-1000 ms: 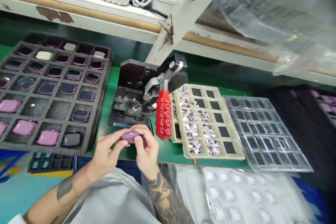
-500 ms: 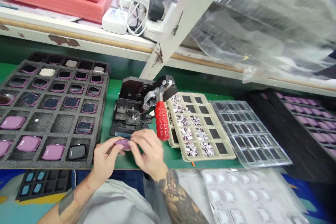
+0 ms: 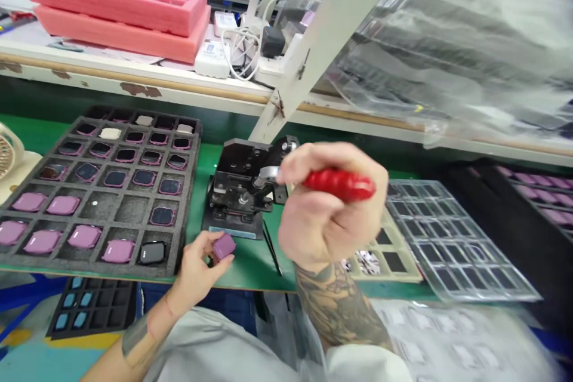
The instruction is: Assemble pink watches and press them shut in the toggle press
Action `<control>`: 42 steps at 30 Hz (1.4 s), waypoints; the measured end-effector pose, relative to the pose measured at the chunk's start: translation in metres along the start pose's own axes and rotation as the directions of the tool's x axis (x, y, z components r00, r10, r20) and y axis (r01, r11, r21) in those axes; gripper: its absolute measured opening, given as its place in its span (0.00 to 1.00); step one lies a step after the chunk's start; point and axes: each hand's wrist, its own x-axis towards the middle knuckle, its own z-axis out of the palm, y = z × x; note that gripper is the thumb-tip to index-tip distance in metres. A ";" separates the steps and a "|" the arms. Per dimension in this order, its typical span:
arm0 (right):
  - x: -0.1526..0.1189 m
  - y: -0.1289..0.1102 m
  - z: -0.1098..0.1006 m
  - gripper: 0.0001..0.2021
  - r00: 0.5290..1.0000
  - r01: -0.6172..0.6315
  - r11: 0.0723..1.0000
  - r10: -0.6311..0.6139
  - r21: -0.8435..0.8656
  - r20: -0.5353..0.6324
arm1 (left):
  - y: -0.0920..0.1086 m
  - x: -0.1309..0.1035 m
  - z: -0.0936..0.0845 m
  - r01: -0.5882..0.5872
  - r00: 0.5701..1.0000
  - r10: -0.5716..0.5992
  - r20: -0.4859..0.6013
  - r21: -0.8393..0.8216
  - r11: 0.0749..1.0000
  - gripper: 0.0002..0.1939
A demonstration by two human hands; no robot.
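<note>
My left hand (image 3: 194, 268) pinches a purple smartwatch case (image 3: 224, 246) between thumb and fingers, just in front of a black press fixture (image 3: 239, 230). With its fingers wrapped round it, my right hand (image 3: 308, 230) grips the red clamp handle (image 3: 342, 186), which is raised and points toward me. The metal clamp arm (image 3: 269, 174) reaches from the handle over the fixture. A pair of dark tweezers (image 3: 271, 248) lies on the green bench between my hands. Part of the fixture's right side is hidden behind my right hand.
On the left, a grey foam tray (image 3: 190, 191) holds purple watch cases and dark-screened watches. To the right stand a cream tray (image 3: 414, 274) of small parts and a clear plastic tray (image 3: 514, 292). Pink foam blocks (image 3: 197, 36) sit on the shelf above.
My right hand has left the watch case and taken hold of the red handle, which has swung up. My left hand keeps the case, now tilted differently. The view has shifted.
</note>
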 end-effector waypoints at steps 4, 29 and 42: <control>-0.039 -0.002 -0.005 0.23 0.986 0.030 0.992 -0.050 -0.123 -0.158 | 0.009 -0.005 -0.005 -0.032 0.999 0.032 0.018 0.039 0.999 0.15; -0.178 0.023 -0.044 0.24 0.817 -0.439 0.878 0.478 -0.191 0.323 | 0.044 0.002 0.001 -0.462 0.868 0.398 0.297 0.776 0.429 0.22; -0.198 0.019 -0.067 0.26 0.859 -0.412 0.884 0.458 -0.220 0.229 | 0.020 0.054 0.024 -0.496 0.864 0.334 0.376 0.747 0.442 0.23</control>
